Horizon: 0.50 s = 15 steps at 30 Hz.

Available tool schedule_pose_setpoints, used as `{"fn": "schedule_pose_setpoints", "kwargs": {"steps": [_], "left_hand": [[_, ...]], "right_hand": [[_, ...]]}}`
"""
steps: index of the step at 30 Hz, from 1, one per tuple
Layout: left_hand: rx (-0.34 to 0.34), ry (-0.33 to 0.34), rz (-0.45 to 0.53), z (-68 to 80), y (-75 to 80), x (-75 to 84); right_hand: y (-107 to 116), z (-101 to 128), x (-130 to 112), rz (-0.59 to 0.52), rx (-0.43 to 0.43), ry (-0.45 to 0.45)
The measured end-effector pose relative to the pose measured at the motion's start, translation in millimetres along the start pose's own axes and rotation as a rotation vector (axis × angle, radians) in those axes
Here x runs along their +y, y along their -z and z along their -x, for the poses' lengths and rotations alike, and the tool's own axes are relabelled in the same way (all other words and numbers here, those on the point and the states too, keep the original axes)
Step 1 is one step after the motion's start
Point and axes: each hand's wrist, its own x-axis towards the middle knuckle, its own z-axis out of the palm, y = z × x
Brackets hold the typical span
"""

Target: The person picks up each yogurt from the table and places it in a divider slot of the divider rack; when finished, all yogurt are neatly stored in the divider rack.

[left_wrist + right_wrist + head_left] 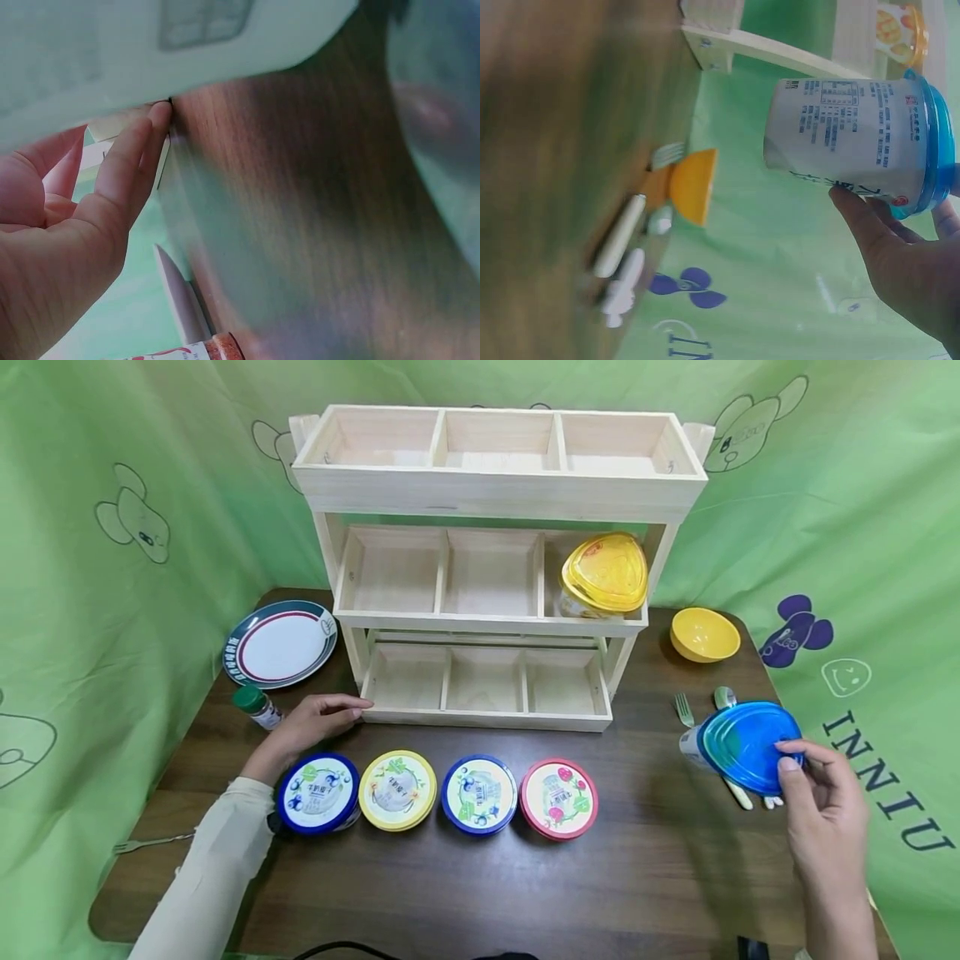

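Note:
My right hand holds a white tub with a blue lid up over the right side of the table. In the right wrist view, thumb and fingers grip the tub near its lid end; printed text covers its wall. My left hand touches the front left corner of the wooden rack's lowest tier with nearly straight fingers. A yellow-lidded tub sits in the right compartment of the middle tier. Four round tubs stand in a row before the rack, with blue, yellow, blue and red rims.
A plate and a green-capped spice jar are left of the rack. At the right are a yellow bowl, a fork and a spoon. Another fork lies at the table's left edge.

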Motion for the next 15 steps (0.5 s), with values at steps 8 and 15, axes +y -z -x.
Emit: {"fn": "schedule_pose_setpoints", "kwargs": {"steps": [8,15], "left_hand": [[-0.009,0.020,0.005,0.2,0.2,-1.1],[-0.007,0.009,0.020,-0.2,-0.3,-0.9]], "right_hand": [[-6,-23,-19,0.058,-0.032,0.166],[-22,-40,-45,0.330,-0.027,0.249]]}}
